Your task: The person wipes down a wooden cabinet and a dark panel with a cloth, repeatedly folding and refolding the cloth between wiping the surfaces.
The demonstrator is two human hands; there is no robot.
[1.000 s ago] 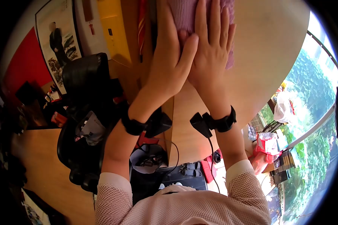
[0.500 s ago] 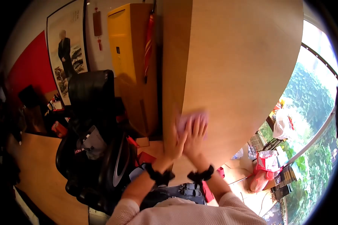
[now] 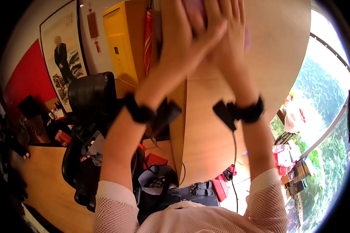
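Left hand (image 3: 179, 44), right hand (image 3: 231, 42): ours, fingers extended, palms apparently flat, clamped on nothing we can see. Purple cloth (image 3: 193, 5), one: beneath both, against wooden panel (image 3: 280, 58). Step, we judge: wiping stroke. Next move calls for even pressure from both palms.

The left hand (image 3: 179, 44) and right hand (image 3: 230, 40) are blurred, with fingertips cut off by the top picture edge. They hide most of the cloth (image 3: 193, 5) on the wooden panel (image 3: 272, 58). Near its lower-left corner, the container's (image 3: 146, 181) contents are indistinct.
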